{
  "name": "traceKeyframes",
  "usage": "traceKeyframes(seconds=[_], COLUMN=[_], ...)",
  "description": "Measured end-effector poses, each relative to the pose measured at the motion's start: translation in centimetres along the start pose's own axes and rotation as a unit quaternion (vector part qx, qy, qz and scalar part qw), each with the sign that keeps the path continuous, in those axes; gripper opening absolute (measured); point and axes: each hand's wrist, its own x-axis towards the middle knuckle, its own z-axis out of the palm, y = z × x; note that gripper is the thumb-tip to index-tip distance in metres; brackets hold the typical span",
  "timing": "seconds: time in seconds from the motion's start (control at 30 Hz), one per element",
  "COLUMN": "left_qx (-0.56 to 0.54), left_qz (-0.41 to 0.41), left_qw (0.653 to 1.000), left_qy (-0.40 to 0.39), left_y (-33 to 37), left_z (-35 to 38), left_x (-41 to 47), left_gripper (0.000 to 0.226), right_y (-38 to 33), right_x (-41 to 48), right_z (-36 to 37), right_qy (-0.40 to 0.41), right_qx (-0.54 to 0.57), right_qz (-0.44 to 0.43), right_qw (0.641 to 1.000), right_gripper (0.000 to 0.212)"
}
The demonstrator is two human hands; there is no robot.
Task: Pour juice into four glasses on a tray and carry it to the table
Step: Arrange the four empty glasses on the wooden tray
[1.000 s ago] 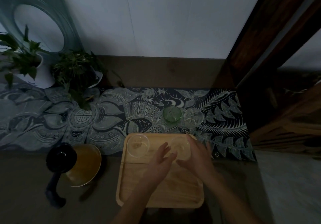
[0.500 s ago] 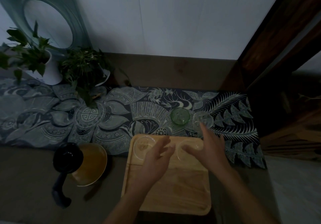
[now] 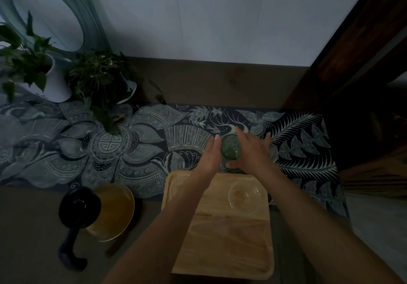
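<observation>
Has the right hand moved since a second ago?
Yes. The right hand went forward, from over the tray to the green glass on the patterned cloth.

One cam, on my head, wide-angle, aimed fwd & down along my forearms. Left hand (image 3: 210,158) & right hand (image 3: 253,153) land mid-frame, fairly near; tray (image 3: 231,250) sits below them, nearer me; wall (image 3: 220,19) beyond them, up top.

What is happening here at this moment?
A person's left hand and right hand reach over a wooden tray to a green glass on the patterned cloth. The left hand's fingers are straight beside it; the right hand's grip is unclear. A clear glass stands on the tray. A jug of juice waits at the left, untouched.
</observation>
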Motion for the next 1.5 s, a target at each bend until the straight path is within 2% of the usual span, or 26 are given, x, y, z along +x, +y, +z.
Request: traceKeyframes(seconds=[0.3,0.43,0.53,0.7,0.77,0.87,0.9,1.03,1.2,1.3,1.5], left_qx=[-0.004,0.024,0.037,0.041,0.031,0.035,0.033,0.002,-0.028,-0.041,-0.031], left_qz=[-0.033,-0.006,0.006,0.058,0.087,0.116,0.126,0.161,0.177,0.178,0.143], left_qw=[0.999,1.0,0.999,0.997,0.996,0.992,0.991,0.987,0.984,0.983,0.989], left_qy=[-0.008,-0.016,-0.013,-0.004,-0.009,-0.03,-0.033,-0.02,-0.01,0.007,0.009], left_y=[-1.0,-1.0,-1.1,-0.5,0.0,0.5,0.6,1.0,-0.4,-2.7,-8.1], left_z=[-0.1,-0.6,-1.0,-2.0,-2.6,-3.6,-3.9,-4.7,-5.4,-6.1,-7.2], left_x=[2.2,1.7,1.3,-0.9,-2.5,-5.5,-6.6,-11.0,-16.2,-18.3,-20.5], left_gripper=[0.071,0.069,0.084,0.094,0.087,0.044,0.037,0.056,0.056,0.054,0.064], right_y=[-0.2,0.0,-0.3,-0.7,-1.0,-1.9,-2.1,-3.5,-5.3,-6.1,-7.0], right_x=[1.3,1.4,1.2,-0.5,-1.9,-4.3,-5.2,-8.5,-13.4,-15.9,-19.2], right_z=[0.7,0.8,0.5,-1.2,-2.3,-3.9,-4.3,-5.8,-6.0,-4.2,0.7], right_qy=[-0.011,-0.003,0.006,0.055,0.09,0.143,0.154,0.177,0.162,0.143,0.085], right_qx=[0.002,-0.003,0.01,0.081,0.12,0.186,0.201,0.248,0.314,0.342,0.368], right_qz=[-0.001,-0.009,-0.009,0.011,0.0,-0.025,-0.034,-0.065,-0.083,-0.091,-0.086], right_qw=[1.0,1.0,1.0,0.995,0.989,0.972,0.967,0.95,0.932,0.924,0.922], right_gripper=[0.122,0.126,0.126,0.129,0.128,0.126,0.127,0.129,0.128,0.127,0.124])
